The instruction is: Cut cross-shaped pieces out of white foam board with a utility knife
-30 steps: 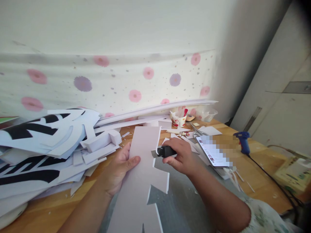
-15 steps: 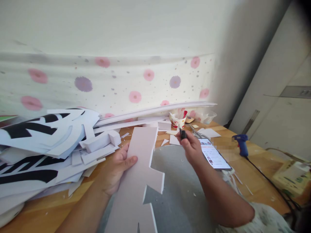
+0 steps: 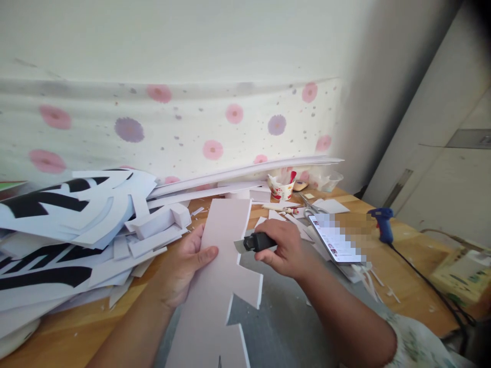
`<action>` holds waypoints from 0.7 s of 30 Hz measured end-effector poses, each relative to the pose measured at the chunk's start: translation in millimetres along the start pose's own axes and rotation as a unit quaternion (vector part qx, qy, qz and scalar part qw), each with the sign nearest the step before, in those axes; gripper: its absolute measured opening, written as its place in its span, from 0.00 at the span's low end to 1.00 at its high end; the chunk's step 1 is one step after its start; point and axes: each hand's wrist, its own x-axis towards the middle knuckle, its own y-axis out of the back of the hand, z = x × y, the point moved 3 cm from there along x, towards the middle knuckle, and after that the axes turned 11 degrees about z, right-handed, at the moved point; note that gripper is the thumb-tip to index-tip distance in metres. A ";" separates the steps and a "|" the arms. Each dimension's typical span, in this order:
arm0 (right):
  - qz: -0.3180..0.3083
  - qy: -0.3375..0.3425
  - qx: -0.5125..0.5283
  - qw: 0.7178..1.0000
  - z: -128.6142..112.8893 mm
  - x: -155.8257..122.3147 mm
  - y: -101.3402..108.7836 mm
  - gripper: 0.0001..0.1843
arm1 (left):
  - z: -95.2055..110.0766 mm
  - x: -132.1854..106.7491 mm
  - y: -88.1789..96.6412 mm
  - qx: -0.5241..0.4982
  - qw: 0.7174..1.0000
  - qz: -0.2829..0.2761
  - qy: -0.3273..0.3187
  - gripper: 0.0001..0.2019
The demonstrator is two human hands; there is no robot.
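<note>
My left hand (image 3: 187,266) grips the left edge of a long pale foam-board piece (image 3: 218,276) with stepped notches along its right side, thumb lying on its face. My right hand (image 3: 282,248) is closed round a black utility knife (image 3: 257,242), whose blade touches the board's right edge just above a notch. The board lies over a grey cutting mat (image 3: 284,317) on the wooden table (image 3: 410,286).
A heap of white and black foam-board offcuts (image 3: 76,230) fills the left. A phone (image 3: 335,240), scissors (image 3: 312,204), a patterned paper cup (image 3: 282,186) and a blue glue gun (image 3: 383,222) with its cable lie to the right. A flowered cloth hangs behind.
Half a second ago my right hand was lifted away toward the cup with the knife. It has come back down, and the blade is again at the board's right edge.
</note>
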 end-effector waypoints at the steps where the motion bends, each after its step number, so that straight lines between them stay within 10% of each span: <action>1: 0.008 0.002 -0.001 1.000 1.1 -0.4 0.0 0.33 | -0.1 -0.2 -0.7 -0.002 1.000 -0.005 0.003 0.34; 21: 0.057 -0.053 -0.014 0.997 40.3 -6.3 -2.6 0.35 | -7.3 4.2 -4.9 -0.003 1.000 -0.003 0.022 0.40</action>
